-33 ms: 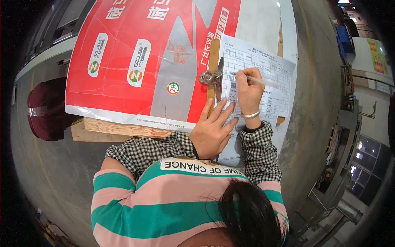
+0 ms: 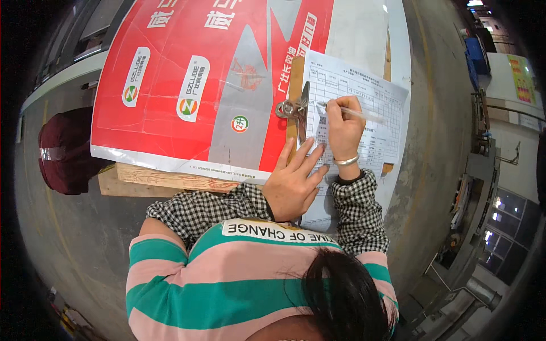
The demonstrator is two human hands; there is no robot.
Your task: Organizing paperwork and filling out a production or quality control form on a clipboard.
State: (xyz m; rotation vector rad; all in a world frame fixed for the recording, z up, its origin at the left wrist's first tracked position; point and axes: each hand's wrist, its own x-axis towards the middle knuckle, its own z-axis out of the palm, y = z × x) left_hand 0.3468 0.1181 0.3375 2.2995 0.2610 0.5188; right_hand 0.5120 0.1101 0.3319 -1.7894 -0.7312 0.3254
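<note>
My right hand is closed around a slim, clear-barrelled pen, its tip at a printed form with ruled rows. A silver bangle circles that wrist. My left hand lies flat with fingers spread, across the papers' lower left part and the edge of a brown clipboard. A metal clip grips the sheets at the board's left side. Beside the pen tip, a narrow printed slip lies on the form. Black-and-white checked sleeve covers wrap both my forearms.
Under the clipboard spreads a large red, grey and white printed sheet, on wooden boards. A dark maroon covered object stands at the left. Machinery with a metal frame stands at the right, across the grey floor.
</note>
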